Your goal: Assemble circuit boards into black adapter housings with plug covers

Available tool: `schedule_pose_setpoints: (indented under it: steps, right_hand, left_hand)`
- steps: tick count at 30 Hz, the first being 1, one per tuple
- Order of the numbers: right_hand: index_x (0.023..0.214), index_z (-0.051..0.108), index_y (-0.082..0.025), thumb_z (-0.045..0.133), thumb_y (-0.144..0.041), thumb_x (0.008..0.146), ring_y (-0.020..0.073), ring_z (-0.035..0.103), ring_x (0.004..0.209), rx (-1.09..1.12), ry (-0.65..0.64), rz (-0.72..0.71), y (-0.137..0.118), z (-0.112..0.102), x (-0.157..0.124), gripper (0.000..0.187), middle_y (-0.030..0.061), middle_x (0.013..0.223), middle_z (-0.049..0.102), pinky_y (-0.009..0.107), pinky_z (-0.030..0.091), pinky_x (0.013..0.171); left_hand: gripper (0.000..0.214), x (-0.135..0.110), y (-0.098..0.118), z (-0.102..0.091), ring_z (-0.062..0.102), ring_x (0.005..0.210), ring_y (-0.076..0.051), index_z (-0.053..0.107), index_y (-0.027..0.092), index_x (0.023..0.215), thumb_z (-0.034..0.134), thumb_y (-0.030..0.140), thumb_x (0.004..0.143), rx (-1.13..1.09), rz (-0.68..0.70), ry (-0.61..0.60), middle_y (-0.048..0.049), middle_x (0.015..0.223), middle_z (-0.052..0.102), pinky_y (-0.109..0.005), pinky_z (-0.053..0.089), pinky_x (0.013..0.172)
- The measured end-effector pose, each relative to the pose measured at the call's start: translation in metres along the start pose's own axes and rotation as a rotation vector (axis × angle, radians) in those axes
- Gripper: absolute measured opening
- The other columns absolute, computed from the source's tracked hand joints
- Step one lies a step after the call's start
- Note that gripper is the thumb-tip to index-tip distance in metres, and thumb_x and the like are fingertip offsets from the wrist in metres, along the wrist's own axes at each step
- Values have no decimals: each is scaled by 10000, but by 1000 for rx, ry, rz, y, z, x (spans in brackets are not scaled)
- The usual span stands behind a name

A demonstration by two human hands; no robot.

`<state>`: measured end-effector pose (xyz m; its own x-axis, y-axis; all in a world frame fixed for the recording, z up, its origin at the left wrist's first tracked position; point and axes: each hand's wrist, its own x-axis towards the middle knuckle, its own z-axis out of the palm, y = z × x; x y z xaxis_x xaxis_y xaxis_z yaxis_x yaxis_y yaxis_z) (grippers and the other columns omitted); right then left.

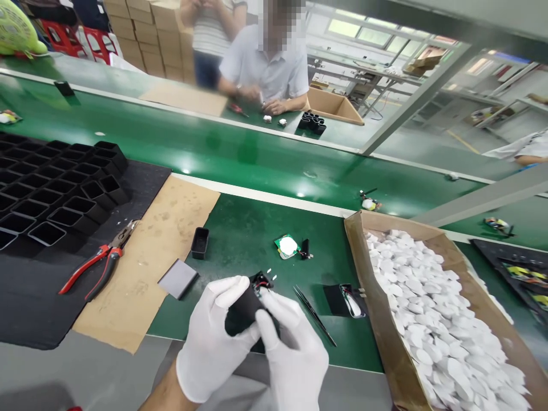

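Note:
Gloved in white, my left hand (216, 339) is wrapped around a black plastic charger housing (244, 311) above the bench front. My right hand (297, 351) closes on the housing's other side, fingertips at its open end. There a black plug piece (262, 279) with metal prongs and red wires sticks out. Beyond my hands lies a green circuit board (282, 246) with a white round pad, wired to a small black plug piece (305, 249). Right of my hands are black tweezers (315, 317) and another housing (338, 299) with a board partly inside.
Left lie pliers (109, 257), rows of black housings (64, 188), a small black case (200, 242) and a grey block (177, 278). A cardboard box (372, 319) of white pads stands right. Across the green conveyor (257, 154) a person (274, 68) works seated; another stands behind.

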<state>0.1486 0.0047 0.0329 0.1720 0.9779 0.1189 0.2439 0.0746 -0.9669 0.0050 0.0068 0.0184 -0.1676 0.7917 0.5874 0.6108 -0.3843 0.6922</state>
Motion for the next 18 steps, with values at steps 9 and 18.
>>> schedule_pose_setpoints:
  steps: [9, 18]
  right_hand:
    - [1239, 818, -249, 888, -450, 876, 287, 796, 1098, 438, 32, 415, 6, 4, 16, 421, 77, 1144, 845, 407, 687, 937]
    - [1187, 862, -255, 765, -380, 983, 279, 825, 1084, 32, 144, 157, 16, 0, 6, 259, 93, 1196, 854, 345, 698, 913]
  left_hand:
    - [320, -23, -23, -15, 717, 1115, -240, 612, 238, 1332, 656, 325, 1027, 61, -130, -44, -76, 1203, 726, -411, 667, 978]
    - [591, -18, -9, -3, 752, 1150, -246, 548, 266, 1465, 739, 259, 906, -76, -186, -146, -86, 1312, 693, -404, 679, 987]
